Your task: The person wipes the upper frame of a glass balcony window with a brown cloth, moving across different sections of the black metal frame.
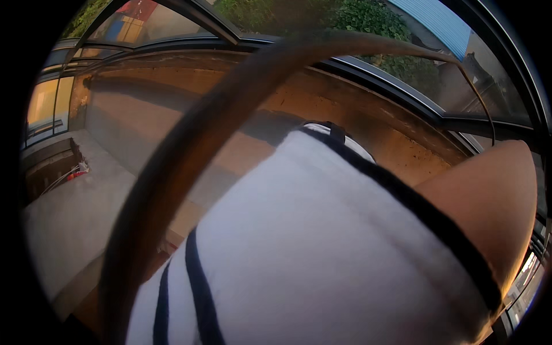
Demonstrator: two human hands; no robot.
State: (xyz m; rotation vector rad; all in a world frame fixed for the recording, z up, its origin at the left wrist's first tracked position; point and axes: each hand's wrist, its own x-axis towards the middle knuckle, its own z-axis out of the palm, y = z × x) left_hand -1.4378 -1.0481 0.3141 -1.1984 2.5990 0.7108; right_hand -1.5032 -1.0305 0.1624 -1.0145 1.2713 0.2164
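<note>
White cloth [310, 241] with dark stripes fills the middle and lower part of the head view, very near the camera; it looks like clothing. A bare bent limb [483, 201] shows at the right beside it; I cannot tell exactly which part it is. A thick, blurred dark cable or hose [172, 167] arches across from bottom left to upper right, where a thinner dark line [483, 98] hangs down by the window. Neither my left hand nor my right hand shows, so what they hold or touch is hidden.
Black-framed windows [230, 31] curve along the top, with greenery and a blue corrugated roof [431, 23] outside. Below runs a brownish wall [132, 109]. At the left, a pale concrete surface [69, 230] surrounds a recess [49, 169] with loose wires and something red.
</note>
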